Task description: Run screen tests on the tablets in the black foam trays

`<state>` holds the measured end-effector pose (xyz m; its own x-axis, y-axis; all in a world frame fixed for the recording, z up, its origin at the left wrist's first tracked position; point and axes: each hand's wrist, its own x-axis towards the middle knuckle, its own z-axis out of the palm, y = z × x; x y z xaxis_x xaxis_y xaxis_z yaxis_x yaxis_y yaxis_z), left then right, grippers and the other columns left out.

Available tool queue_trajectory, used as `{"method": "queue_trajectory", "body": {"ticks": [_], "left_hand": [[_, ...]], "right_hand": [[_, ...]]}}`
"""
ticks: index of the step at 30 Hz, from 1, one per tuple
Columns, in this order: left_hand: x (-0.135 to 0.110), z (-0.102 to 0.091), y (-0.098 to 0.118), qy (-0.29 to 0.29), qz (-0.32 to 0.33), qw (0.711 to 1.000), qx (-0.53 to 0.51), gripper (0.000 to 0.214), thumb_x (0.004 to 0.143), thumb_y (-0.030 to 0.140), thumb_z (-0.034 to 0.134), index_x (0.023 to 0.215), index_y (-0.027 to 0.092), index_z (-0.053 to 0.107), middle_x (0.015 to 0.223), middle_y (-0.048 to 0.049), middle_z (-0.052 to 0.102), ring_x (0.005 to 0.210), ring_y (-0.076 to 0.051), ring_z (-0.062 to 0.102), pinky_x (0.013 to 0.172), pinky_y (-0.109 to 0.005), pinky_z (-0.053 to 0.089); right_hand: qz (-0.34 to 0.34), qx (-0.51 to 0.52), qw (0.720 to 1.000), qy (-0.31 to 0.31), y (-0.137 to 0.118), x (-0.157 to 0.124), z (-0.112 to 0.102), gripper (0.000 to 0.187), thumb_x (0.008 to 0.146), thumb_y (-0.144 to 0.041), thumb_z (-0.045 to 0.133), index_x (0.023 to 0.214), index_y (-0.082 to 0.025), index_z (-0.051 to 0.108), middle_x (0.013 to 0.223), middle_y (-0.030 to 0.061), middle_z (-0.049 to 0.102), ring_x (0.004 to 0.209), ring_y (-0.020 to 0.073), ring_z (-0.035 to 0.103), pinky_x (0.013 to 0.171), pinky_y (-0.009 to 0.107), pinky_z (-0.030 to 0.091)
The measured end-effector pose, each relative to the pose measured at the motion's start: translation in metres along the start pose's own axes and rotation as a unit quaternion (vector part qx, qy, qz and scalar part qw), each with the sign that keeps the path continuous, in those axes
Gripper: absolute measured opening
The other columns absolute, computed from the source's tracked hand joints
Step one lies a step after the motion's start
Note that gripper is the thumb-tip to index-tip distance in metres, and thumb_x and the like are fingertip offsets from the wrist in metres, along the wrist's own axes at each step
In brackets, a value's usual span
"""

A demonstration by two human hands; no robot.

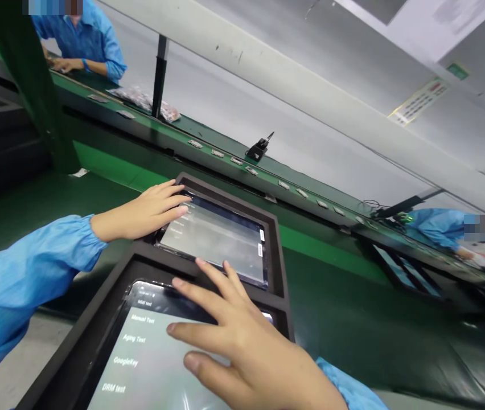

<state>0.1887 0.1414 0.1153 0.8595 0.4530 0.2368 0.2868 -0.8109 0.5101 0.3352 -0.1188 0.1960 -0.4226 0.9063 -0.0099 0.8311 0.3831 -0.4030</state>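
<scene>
Head view: as I watch, uneven pressure could shift the near tray (72,337) or far tray (277,256). Each holds one lit tablet: near tablet (152,347), far tablet (219,239). Right hand (242,336), spread, grips nothing over the near tablet; left hand (151,212), loosely open and empty, lies at the far tablet's left edge. Stray fingertips (171,328) could select an unintended menu entry (134,339).

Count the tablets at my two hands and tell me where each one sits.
2: the far tablet has the left hand over its left edge; the near tablet is partly covered by the right hand. Any underneath would be hidden.
</scene>
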Motion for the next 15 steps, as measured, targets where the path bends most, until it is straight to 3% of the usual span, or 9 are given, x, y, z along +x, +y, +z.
{"method": "queue_trajectory", "body": {"ticks": [3,7,12,15], "left_hand": [[0.0,-0.001,0.0,0.001,-0.001,1.0,-0.005,0.079,0.095,0.075,0.015,0.146,0.025,0.047,0.162,-0.0072,0.031,0.155,-0.026,0.013,0.128,-0.052,0.013],[-0.001,0.0,0.0,0.006,-0.001,1.0,-0.011,0.079,0.094,0.076,0.014,0.145,0.025,0.047,0.162,-0.0077,0.031,0.155,-0.026,0.014,0.128,-0.052,0.013],[-0.002,0.001,0.0,0.016,-0.005,1.0,-0.017,0.07,0.099,0.067,0.013,0.144,0.026,0.048,0.161,-0.0042,0.033,0.154,-0.022,0.015,0.129,-0.047,0.012],[-0.003,0.001,0.001,0.018,-0.008,1.0,-0.015,0.068,0.1,0.065,0.013,0.146,0.026,0.046,0.161,-0.0043,0.033,0.154,-0.022,0.015,0.129,-0.047,0.013]], "right_hand": [[0.002,-0.004,0.999,-0.041,-0.002,0.005,0.004,0.029,0.095,-0.035,0.062,0.12,-0.026,0.073,0.159,0.0048,0.042,0.154,0.0423,0.016,0.116,0.075,0.008],[0.009,0.007,1.0,-0.022,0.0,0.003,0.006,0.029,0.094,-0.038,0.063,0.118,-0.025,0.071,0.158,0.004,0.044,0.155,0.0394,0.018,0.119,0.071,0.007],[0.012,0.027,0.999,0.027,-0.001,0.001,0.009,0.017,0.093,-0.028,0.061,0.106,-0.02,0.067,0.131,0.0091,0.068,0.143,0.0276,0.045,0.125,0.058,0.002],[-0.008,0.01,0.999,0.042,-0.001,0.001,0.011,0.016,0.094,-0.028,0.059,0.105,-0.02,0.067,0.112,0.0096,0.07,0.127,0.0242,0.058,0.126,0.056,0.006]]}}
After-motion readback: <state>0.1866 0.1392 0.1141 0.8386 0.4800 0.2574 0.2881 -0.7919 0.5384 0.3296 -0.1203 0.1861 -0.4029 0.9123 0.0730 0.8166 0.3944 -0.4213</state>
